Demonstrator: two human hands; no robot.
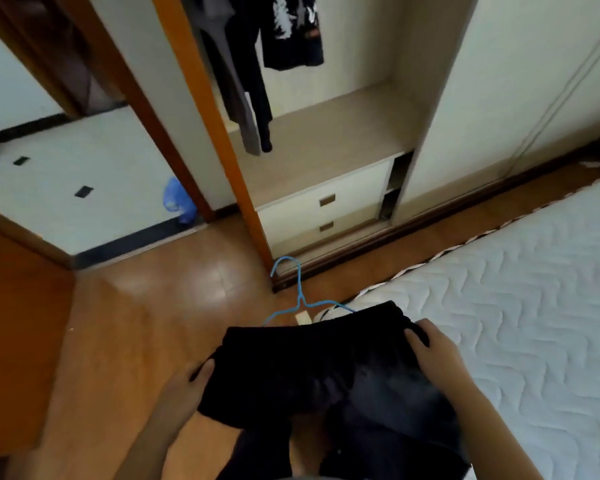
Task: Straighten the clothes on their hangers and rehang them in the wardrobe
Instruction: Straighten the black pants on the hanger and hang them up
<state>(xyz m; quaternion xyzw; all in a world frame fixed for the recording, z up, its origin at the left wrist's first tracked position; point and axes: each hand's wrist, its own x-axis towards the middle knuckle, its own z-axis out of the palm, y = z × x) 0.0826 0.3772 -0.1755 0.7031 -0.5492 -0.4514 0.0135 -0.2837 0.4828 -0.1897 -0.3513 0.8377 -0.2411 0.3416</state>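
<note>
I hold black shorts spread out in front of me on a thin blue wire hanger, whose hook sticks up past the waistband. My left hand grips the left edge of the shorts. My right hand grips the right end of the waistband. The open wardrobe stands ahead, with grey trousers, a black garment and a black printed top hanging inside it.
Two white drawers sit under the wardrobe's shelf. A white quilted mattress lies at the right. An orange door frame and an open doorway with a blue bag are at the left. Brown floor lies below.
</note>
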